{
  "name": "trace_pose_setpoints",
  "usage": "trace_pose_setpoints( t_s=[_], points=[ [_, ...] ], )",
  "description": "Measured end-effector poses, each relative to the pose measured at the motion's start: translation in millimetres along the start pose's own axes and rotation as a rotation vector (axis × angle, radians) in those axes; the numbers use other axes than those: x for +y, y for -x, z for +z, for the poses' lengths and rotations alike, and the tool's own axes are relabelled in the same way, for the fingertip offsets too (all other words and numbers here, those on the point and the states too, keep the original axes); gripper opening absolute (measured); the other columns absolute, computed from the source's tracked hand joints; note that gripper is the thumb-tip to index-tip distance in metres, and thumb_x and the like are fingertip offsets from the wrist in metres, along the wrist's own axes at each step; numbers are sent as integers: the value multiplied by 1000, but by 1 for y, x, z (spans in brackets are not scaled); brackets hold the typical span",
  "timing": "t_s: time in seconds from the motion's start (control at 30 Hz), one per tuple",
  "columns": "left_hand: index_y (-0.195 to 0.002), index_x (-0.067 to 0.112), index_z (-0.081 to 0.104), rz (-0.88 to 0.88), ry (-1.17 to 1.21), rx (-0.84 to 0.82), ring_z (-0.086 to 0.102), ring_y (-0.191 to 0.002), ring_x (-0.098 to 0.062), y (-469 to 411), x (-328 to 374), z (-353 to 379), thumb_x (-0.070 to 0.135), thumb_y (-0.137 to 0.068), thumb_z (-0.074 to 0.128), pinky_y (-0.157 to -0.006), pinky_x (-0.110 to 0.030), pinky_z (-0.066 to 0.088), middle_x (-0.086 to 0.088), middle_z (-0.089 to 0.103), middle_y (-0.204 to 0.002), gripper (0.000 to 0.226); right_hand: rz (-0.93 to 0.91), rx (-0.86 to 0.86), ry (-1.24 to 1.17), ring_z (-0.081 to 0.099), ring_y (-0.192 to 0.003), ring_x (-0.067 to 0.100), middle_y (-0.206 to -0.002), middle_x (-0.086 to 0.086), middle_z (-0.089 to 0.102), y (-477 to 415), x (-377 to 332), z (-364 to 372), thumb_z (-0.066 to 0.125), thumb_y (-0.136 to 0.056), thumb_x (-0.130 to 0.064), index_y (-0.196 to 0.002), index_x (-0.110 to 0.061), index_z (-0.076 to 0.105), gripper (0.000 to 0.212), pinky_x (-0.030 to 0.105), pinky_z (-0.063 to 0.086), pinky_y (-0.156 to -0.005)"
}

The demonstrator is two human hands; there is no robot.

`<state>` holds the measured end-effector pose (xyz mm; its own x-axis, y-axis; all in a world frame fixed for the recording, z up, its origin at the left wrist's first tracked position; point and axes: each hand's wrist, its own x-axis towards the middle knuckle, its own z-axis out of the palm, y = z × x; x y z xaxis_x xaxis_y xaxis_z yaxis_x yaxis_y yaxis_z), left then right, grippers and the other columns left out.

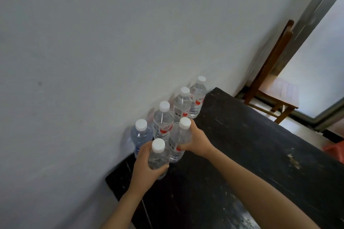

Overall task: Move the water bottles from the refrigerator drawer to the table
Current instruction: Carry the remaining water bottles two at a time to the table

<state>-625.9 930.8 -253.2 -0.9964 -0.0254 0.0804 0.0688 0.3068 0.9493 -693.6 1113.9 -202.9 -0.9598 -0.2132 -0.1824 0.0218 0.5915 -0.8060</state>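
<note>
Passage on the left is closed off by the wall (93, 52), against which the table (251, 145) is set. A row of four bottles (162, 121) stands along that wall, packed closely, so that only narrow gaps are left between them. The space just in front of the row is taken up by the left hand (143, 165) gripping the left-hand bottle (158, 158) and the right hand (195, 139) gripping the right-hand bottle (179, 139). To the right of the row, a broad stretch of tabletop is left open for approach. A wooden chair (270, 80) stands beyond the table's far end, well apart.

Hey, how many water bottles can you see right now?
6. Four bottles stand in a row by the wall on the table; one is in the left hand, one in the right hand.
</note>
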Motion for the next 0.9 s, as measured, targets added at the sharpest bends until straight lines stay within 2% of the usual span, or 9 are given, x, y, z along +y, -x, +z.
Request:
trace_pose_setpoints(
  t_s=[0.13, 0.27, 0.37, 0.47, 0.57, 0.63, 0.67, 0.77, 0.9],
  points=[
    [-112, 45, 40, -10, -7, 9, 46, -108, 14, 4, 2, 4, 24, -58, 80, -85, -4, 37, 20, 50, -118, 71, 38, -40, 8, 47, -111, 16, -119, -5, 46, -5, 2, -5, 75, -66, -5, -139, -25, 17, 95, 28, 47, -86],
    [-111, 44, 38, -9, -23, 30, 43, -105, 21, 6, 5, 3, 5, -61, 82, -83, -4, 36, 25, 46, -115, 77, -9, -155, 142, 45, -119, 17, -130, 1, 47, -8, -2, -1, 77, -65, -9, -137, -23, 25, 89, 29, 41, -96],
    [-112, 40, 37, -29, -24, 24, 44, -103, 17, 6, 10, 4, 2, -61, 81, -81, -2, 34, 27, 44, -114, 77, 17, -152, 158, 45, -122, 22, -132, 3, 46, -8, -3, -4, 76, -66, -8, -138, -22, 24, 90, 31, 41, -98],
    [-113, 38, 40, -53, -42, 11, 48, -107, 3, 6, 13, 3, 4, -61, 81, -91, -16, 38, 18, 49, -115, 74, 5, -136, 165, 39, -128, 24, -139, 5, 40, 1, -6, -5, 77, -67, -9, -141, -24, 22, 93, 37, 37, -104],
    [-122, 30, 44, -61, -130, 16, 49, -116, -18, 5, 13, -1, 30, -55, 84, -98, -44, 44, 2, 53, -123, 78, 41, -76, 139, 34, -131, 27, -144, 9, 29, 19, -6, -3, 74, -72, -15, -145, -34, 4, 103, 40, 36, -105],
    [-128, 34, 40, -68, -183, -2, 47, -121, -20, 10, 11, -4, 50, -52, 77, -98, -47, 43, 4, 52, -129, 86, 133, -21, 115, 36, -130, 28, -146, 12, 24, 34, -1, 3, 72, -76, -27, -145, -32, -10, 108, 40, 37, -105],
    [-132, 37, 35, -70, -207, -9, 44, -123, -19, 15, 12, -6, 54, -53, 74, -100, -47, 42, 5, 49, -133, 90, 177, -12, 125, 35, -131, 27, -148, 12, 21, 45, 3, 6, 70, -78, -32, -145, -29, -13, 107, 39, 36, -106],
    [-142, 30, 24, -104, -216, -2, 37, -130, -22, 33, 17, -14, 37, -63, 79, -105, -48, 35, -1, 39, -143, 97, 229, -43, 210, 26, -137, 26, -153, 12, 11, 74, 19, 19, 65, -83, -36, -146, -20, -12, 101, 36, 32, -110],
    [-142, 19, 28, -195, -259, -22, 42, -125, -26, 57, 9, -29, 16, -72, 75, -104, -46, 37, -7, 35, -144, 84, 224, -40, 261, 19, -140, 25, -155, 10, 5, 104, 36, 26, 60, -87, -36, -148, -18, -6, 91, 32, 27, -112]
  ],
)
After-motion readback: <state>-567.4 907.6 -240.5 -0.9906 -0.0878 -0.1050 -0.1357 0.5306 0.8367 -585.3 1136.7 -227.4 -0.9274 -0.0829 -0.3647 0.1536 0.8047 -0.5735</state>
